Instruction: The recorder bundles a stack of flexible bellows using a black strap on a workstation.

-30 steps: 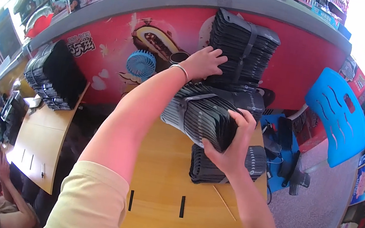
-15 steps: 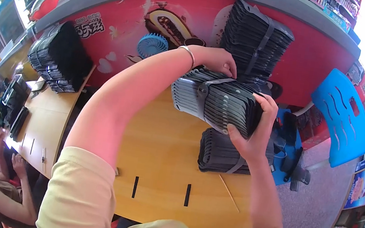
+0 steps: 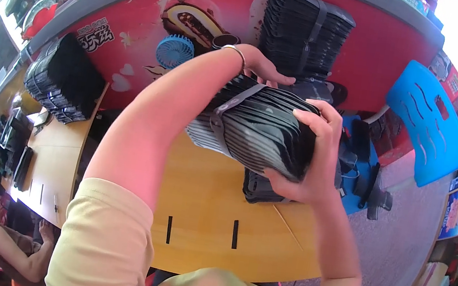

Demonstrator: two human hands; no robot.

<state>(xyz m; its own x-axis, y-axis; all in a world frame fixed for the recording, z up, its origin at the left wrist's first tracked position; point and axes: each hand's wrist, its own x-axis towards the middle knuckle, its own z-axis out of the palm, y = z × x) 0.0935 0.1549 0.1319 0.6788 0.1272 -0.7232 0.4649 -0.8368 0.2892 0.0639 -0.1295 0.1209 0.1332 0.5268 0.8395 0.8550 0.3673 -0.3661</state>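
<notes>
A right hand [image 3: 313, 155] clamps the end of a strapped bundle of black trays [image 3: 258, 126], held above a yellow wooden table [image 3: 203, 198]; the left hand [image 3: 264, 68] rests curled over the bundle's far edge. Three more strapped stacks are visible: one standing upright stack [image 3: 305, 30] against the red counter front [image 3: 373, 46], one lying stack [image 3: 261, 186] on the table beneath the bundle, one left stack [image 3: 61, 79]. One blue plastic chair [image 3: 427, 122] stands at right, and one small blue fan [image 3: 174, 51] sits by the counter.

I'm seeing a black strapped bundle [image 3: 261, 127], a yellow wooden tabletop [image 3: 203, 198], a red counter front [image 3: 210, 28], and a blue chair [image 3: 427, 125].
</notes>
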